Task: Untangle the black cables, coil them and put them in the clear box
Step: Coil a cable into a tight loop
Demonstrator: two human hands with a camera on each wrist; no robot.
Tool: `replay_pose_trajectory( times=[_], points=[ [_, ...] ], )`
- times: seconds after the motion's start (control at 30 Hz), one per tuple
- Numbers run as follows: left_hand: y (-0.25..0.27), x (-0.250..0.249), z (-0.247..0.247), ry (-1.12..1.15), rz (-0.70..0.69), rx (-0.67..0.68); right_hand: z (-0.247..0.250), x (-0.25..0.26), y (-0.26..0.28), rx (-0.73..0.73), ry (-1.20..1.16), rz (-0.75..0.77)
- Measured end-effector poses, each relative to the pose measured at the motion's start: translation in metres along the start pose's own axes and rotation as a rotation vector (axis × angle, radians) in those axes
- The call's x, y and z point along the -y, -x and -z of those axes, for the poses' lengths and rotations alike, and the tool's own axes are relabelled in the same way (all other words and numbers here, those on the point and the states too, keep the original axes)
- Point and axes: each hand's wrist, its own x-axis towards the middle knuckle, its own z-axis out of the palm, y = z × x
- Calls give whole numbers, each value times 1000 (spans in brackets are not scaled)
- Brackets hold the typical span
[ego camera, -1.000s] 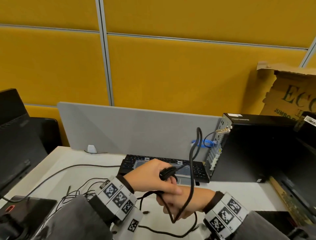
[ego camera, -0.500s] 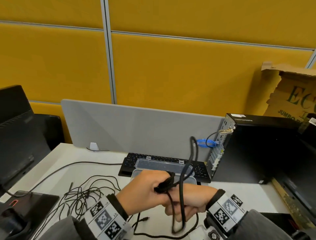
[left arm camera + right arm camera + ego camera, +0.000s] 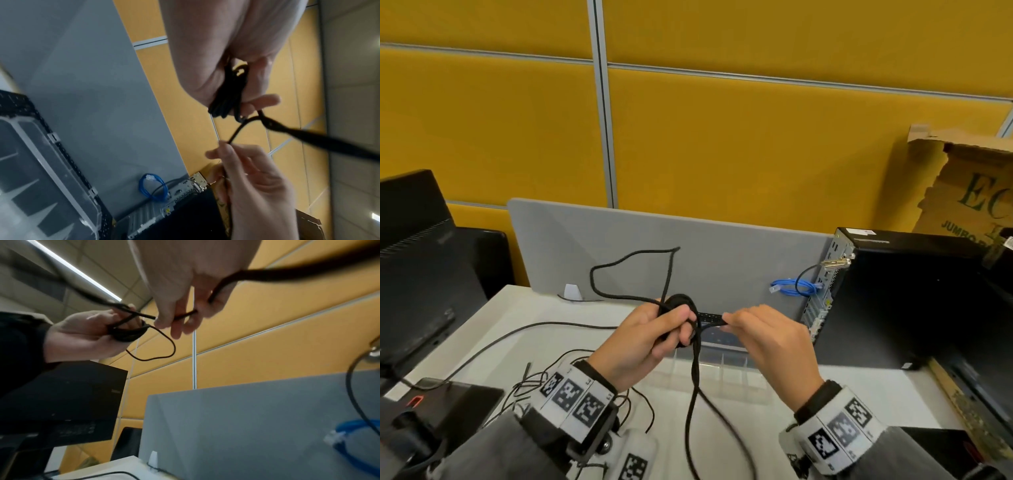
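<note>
White tabletop (image 3: 859, 387) carries clear box (image 3: 722, 371), below raised hands. Loose black cables (image 3: 530, 383) tangled at left. Left hand (image 3: 643, 339) grips coiled black cable (image 3: 679, 303); loop rises above it. Right hand (image 3: 767, 337) pinches cable strand just beside coil.

Place: an office desk.
Evidence: yellow partition panels (image 3: 756, 137) at 12 o'clock, desktop computer (image 3: 914, 301) at 2 o'clock, monitor (image 3: 417, 260) at 9 o'clock.

Head view looking down, wrist views upward close, sharing grey divider (image 3: 654, 253)
</note>
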Motion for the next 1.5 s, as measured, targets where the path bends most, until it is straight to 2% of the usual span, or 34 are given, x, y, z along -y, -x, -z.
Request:
replay_pose_trajectory(
  times=[0.07,0.1,0.2,0.23,0.3,0.4,0.47,0.57,0.67,0.73,0.8,0.87,0.97,1.03,1.13,1.2,1.3,1.37,1.43,1.5],
  points=[
    [-8,2,-2,19,-57,-69,-9,8,7,102,-231,-185],
    [-13,4,-2,-13,-88,-102,-13,16,11,200,-380,-283],
    [-26,14,8,-295,-183,-198,-14,47,17,483,-777,-417],
    [-29,21,16,-396,-201,-228,-9,54,16,517,-893,-432],
    [-28,35,33,-568,-205,-277,4,54,10,473,-1052,-463],
    [-19,45,51,-728,-199,-306,21,24,1,313,-1042,-624],
    [-13,35,62,-819,-214,-347,28,-9,2,283,-887,-719],
    [-9,15,95,-862,-228,-487,37,-63,18,381,-699,-842],
    [-4,2,125,-767,-224,-572,45,-100,35,615,-656,-1035],
    [-4,1,123,-775,-212,-550,38,-105,43,725,-461,-995],
    [-7,3,104,-813,-202,-516,25,-90,43,674,-207,-820],
    [-10,7,76,-824,-199,-483,11,-57,36,647,-194,-694],
    [-15,13,41,-799,-220,-450,-14,-2,24,766,-333,-596],
    [-17,14,30,-814,-260,-467,-26,18,22,720,-505,-675],
    [-17,19,30,-810,-274,-526,-36,27,23,580,-916,-1045],
    [-15,28,32,-733,-222,-545,-40,30,25,515,-1073,-1245],
    [-11,38,29,-579,-158,-531,-49,29,25,344,-1212,-1397],
    [-8,41,28,-571,-148,-501,-51,30,25,258,-1425,-1510],
    [-9,45,31,-588,-160,-467,-51,32,22,227,-1607,-1621],
    [-10,48,37,-681,-185,-424,-53,30,23,221,-1643,-1673]
  ],
)
